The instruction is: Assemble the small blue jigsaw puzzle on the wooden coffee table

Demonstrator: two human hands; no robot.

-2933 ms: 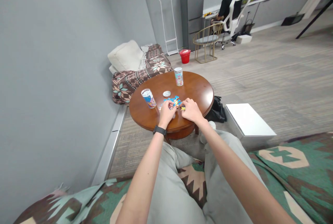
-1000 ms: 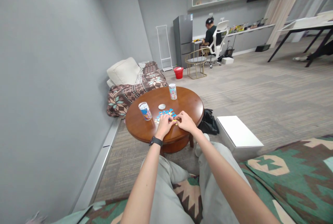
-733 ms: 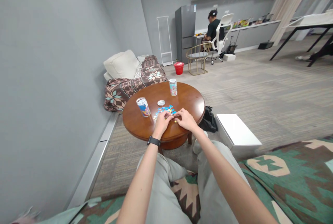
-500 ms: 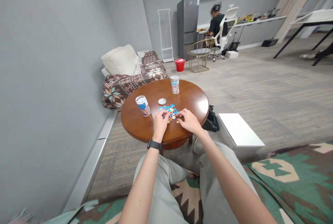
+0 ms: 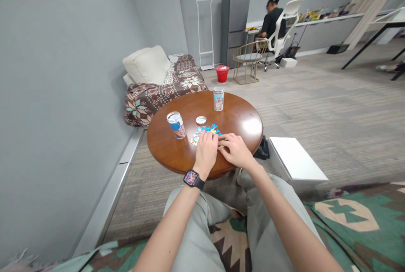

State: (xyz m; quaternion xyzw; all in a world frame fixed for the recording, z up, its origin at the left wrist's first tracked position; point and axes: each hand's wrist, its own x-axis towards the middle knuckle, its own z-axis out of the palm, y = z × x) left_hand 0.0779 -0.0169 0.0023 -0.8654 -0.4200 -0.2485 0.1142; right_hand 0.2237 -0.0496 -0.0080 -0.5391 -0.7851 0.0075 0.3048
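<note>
A heap of small jigsaw puzzle pieces, blue, white and yellow, lies on the round brown table. My left hand, with a black watch on its wrist, rests palm down over the near part of the heap with its fingers stretched forward. Just right of it, my right hand has its thumb and fingers curled around a yellowish puzzle piece, mostly covered by the fingers. The fingertips of both hands nearly meet. Left of the heap stands an open clear-walled can with a blue picture. Behind the heap lies a round lid.
A second, lidded can stands at the table's far side. On the floor right of the table are a white box and a black bag. A person sits far back, beyond a gold-framed chair.
My left hand has shifted right, turned palm down and come close to my right hand. White pieces it covered now show at the heap's left. The view has tilted slightly.
</note>
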